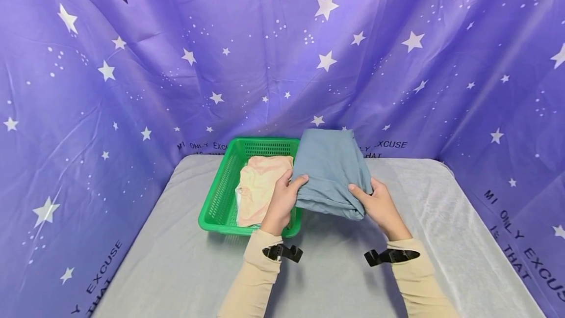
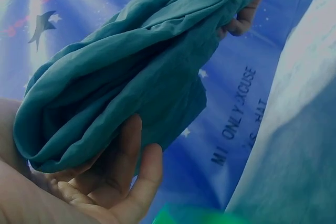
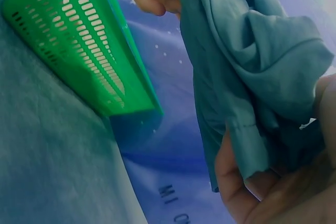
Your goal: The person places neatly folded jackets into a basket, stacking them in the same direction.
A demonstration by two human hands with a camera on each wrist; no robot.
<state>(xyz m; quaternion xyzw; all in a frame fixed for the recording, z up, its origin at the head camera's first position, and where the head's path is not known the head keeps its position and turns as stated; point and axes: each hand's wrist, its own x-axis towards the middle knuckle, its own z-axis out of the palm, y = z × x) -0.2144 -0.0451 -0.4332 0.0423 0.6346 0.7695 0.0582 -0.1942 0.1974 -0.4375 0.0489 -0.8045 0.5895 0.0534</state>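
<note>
A folded blue-grey garment [image 1: 328, 168] is held up between both hands, just right of the green basket. My left hand [image 1: 282, 200] grips its left edge, thumb on top and fingers underneath. At the lower right corner my right hand [image 1: 378, 206] pinches it, thumb over the front. In the left wrist view the cloth [image 2: 121, 72] shows several loose folded layers, with fingers [image 2: 149, 169] beneath them. The right wrist view shows a hemmed edge of the cloth [image 3: 247, 145] between the fingers and thumb.
A green perforated plastic basket [image 1: 216, 195] stands on the grey-covered table [image 1: 176, 259], left of the garment. Inside it lies a pale peach folded cloth [image 1: 260, 188]. A purple star-patterned curtain [image 1: 247, 72] encloses the table at the back and sides.
</note>
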